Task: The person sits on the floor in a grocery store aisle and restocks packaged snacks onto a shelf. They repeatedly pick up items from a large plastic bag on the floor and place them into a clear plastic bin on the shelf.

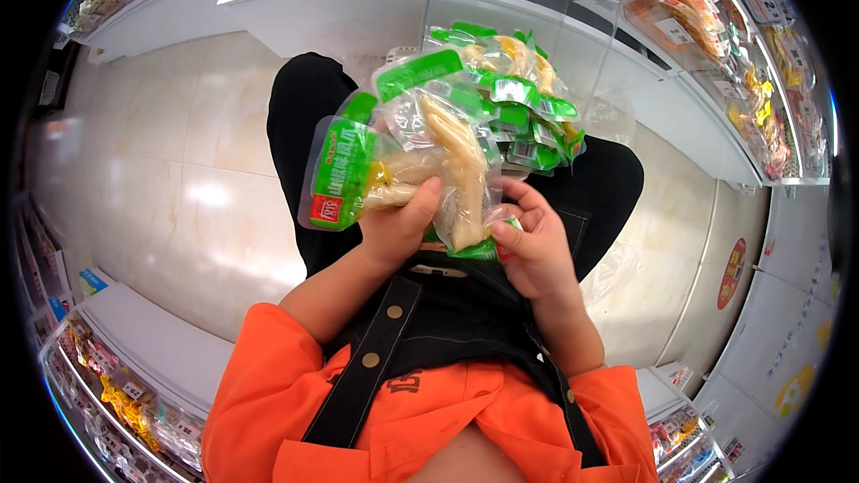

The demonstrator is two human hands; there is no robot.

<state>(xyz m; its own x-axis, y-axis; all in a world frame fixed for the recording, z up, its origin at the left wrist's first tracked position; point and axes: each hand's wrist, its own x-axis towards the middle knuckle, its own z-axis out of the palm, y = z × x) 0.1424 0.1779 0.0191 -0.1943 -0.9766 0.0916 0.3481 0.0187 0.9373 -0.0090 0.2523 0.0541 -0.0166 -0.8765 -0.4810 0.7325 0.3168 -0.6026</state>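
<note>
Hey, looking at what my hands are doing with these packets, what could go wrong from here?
The smooth packets overlap, so the green-labelled chicken-foot packet in your left hand might slide out from beside the front chicken-foot packet. Your right hand seems to hold only that front packet's lower edge, so it could slip. The loosely stacked packets between your knees might topple if nudged.

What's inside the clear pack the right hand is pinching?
Through the clear film of the pack, a pale, elongated food piece shows, its lower end near the right hand. Its underside and anything beneath it are hidden.
</note>
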